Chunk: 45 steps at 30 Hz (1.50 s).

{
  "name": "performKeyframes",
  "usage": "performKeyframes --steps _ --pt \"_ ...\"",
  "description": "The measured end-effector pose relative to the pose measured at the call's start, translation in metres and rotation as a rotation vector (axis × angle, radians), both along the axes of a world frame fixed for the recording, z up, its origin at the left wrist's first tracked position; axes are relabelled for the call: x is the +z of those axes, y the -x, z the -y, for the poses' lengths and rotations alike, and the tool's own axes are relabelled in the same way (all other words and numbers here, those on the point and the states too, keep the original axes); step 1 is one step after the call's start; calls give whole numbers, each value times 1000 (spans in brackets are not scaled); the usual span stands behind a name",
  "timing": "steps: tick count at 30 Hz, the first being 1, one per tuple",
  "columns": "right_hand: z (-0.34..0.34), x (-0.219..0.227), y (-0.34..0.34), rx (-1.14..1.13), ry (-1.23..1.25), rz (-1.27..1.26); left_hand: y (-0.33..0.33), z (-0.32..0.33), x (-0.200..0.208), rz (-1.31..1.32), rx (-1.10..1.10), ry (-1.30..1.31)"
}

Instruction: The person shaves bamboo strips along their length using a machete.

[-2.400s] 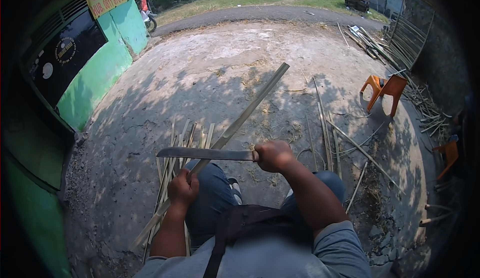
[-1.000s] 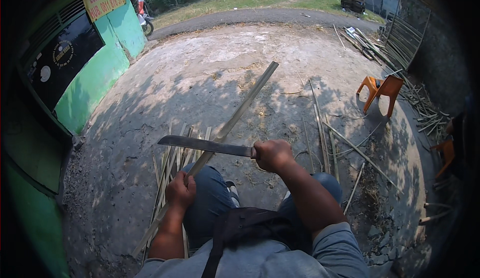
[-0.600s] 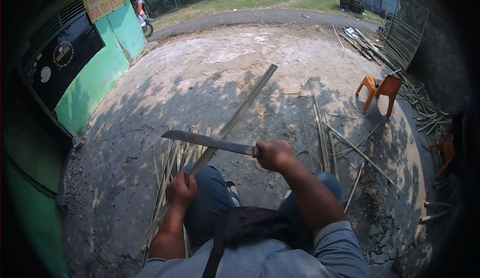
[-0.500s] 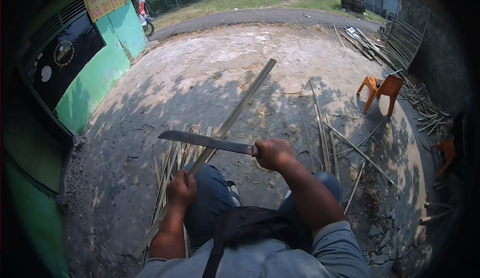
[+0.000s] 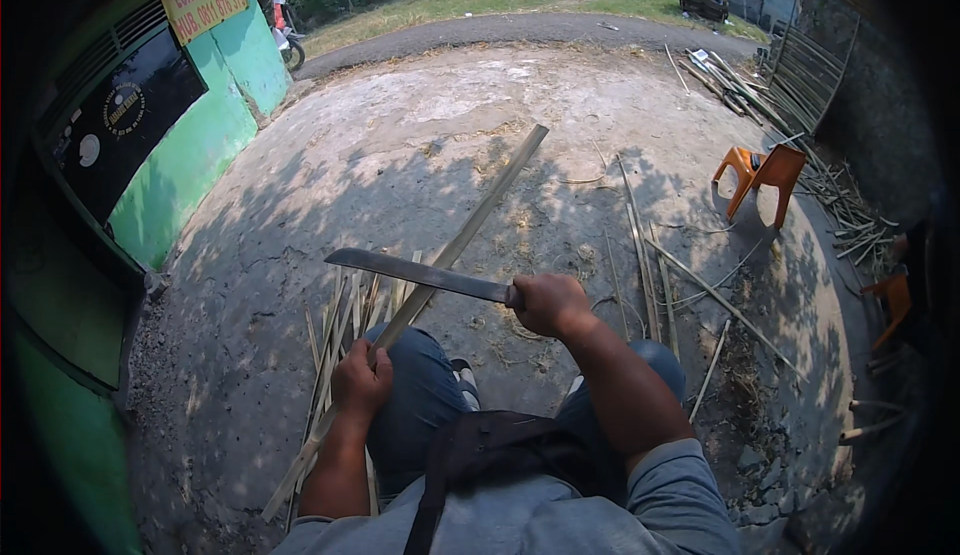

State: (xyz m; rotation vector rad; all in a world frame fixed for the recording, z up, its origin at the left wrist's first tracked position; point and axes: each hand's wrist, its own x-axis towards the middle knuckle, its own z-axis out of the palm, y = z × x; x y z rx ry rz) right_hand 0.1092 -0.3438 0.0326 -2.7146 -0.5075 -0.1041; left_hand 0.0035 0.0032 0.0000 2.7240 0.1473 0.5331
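My left hand (image 5: 362, 380) is closed round a long pale bamboo strip (image 5: 485, 208), in front of my left knee. The strip slants from beside my left forearm up to the far right. My right hand (image 5: 550, 305) grips the handle of a machete (image 5: 430, 273), most of the handle being hidden in the fist. Its dark blade points left and crosses over the strip, a little beyond my left hand. Whether the edge touches the strip I cannot tell. More split bamboo strips (image 5: 350, 305) lie on the ground beside my left leg.
Loose bamboo pieces (image 5: 715, 300) lie to the right of my knees. An orange plastic chair (image 5: 765, 175) stands farther right, near a bamboo pile (image 5: 850, 217). A green wall (image 5: 190, 185) runs along the left. Beyond the concrete ground, a road (image 5: 520, 30) crosses.
The machete blade has tilted, its tip shifting slightly right while its handle end stays nearly in place. The strip's far end has dropped slightly in the picture. Both hands keep their grip.
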Motion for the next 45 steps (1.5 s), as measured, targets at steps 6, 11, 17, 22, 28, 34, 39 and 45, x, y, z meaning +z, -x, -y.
performKeyframes --steps 6,11,17,22,28,34,39,45 --pt "-33 -18 11 150 -95 199 -1 0 0 21 -7 38" --pt "-20 -12 -3 65 87 -4 -1 1 -1 40 -28 31" --pt "-10 0 1 -2 20 -77 1 2 4 -9 -14 22" --pt "-15 -1 5 17 74 -70 -2 0 -1 27 -31 11" --pt "-23 5 6 48 106 -95 -1 -4 -5 60 -46 10" --pt "2 -10 -16 -207 -130 -95 1 2 3 28 -44 30" --pt "-7 -3 -1 -94 -88 -139 0 3 6 7 -36 -29" --pt "-26 1 4 89 99 -145 0 0 1 29 -37 -24"
